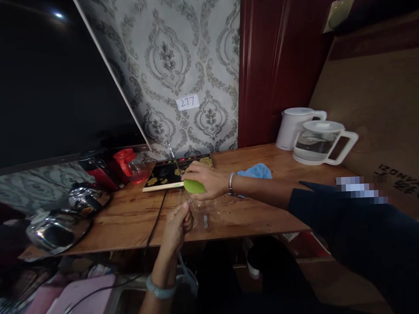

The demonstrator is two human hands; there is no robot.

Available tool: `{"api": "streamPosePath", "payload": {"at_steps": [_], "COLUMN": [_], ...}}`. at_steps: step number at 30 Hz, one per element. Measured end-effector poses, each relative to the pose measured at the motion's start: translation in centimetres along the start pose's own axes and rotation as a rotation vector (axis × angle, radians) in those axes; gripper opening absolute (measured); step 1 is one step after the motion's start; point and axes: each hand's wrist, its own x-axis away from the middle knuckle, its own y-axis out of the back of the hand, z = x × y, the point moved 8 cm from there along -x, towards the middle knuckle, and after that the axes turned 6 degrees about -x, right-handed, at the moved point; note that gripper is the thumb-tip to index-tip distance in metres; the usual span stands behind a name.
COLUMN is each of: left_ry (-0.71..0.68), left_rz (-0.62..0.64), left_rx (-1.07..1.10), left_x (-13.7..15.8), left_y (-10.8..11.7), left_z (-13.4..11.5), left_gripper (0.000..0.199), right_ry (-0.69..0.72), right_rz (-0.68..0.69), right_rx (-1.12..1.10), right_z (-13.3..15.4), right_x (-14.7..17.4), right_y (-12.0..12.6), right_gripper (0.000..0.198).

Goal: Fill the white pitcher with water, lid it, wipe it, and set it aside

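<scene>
A: What did the right hand hold?

B: Its fingers were curled over a green lid seated on top of a clear plastic jar, which stood near the front edge of the wooden table.

A: And the left hand?

B: Its fingers were pinched at the jar's side; what they gripped could not be told.

A: Progress?

B: Judged midway: lid on the jar, whether tight or loose not visible. The blue cloth lay untouched behind the wrist; the two kettles stood well apart.
</scene>
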Motion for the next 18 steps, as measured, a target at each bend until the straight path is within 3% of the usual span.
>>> {"api": "streamPosePath", "payload": {"at_steps": [3,9,12,15,18], "left_ry": [-0.018,-0.096,-0.119,-0.094,-0.050], "left_rz": [-0.042,-0.178,-0.223,-0.175,-0.109], "left_rx": [-0.003,-0.041,-0.050,-0.041,-0.017], "left_x": [0.1,0.2,0.3,0.1,0.0], "left_y": [0.1,0.7,0.6,0.2,-0.1], "left_z": [-0.1,0.0,-0.1,0.0,0.2], "left_gripper": [0.057,0.057,0.056,0.059,0.060], "right_ry": [-0.084,-0.510,-0.639,-0.650,-0.542], "right_rz": [0.024,-0.076,-0.152,-0.193,-0.206], "right_rx": [0.028,0.133,0.178,0.189,0.164], "right_z": [0.3,0.8,0.6,0.0,-0.4], "right_x": [0.0,1.1,1.6,1.6,1.2], "right_y": [-0.1,0.1,0.2,0.0,-0.2], "right_gripper": [0.046,0.052,0.056,0.053,0.049]}}
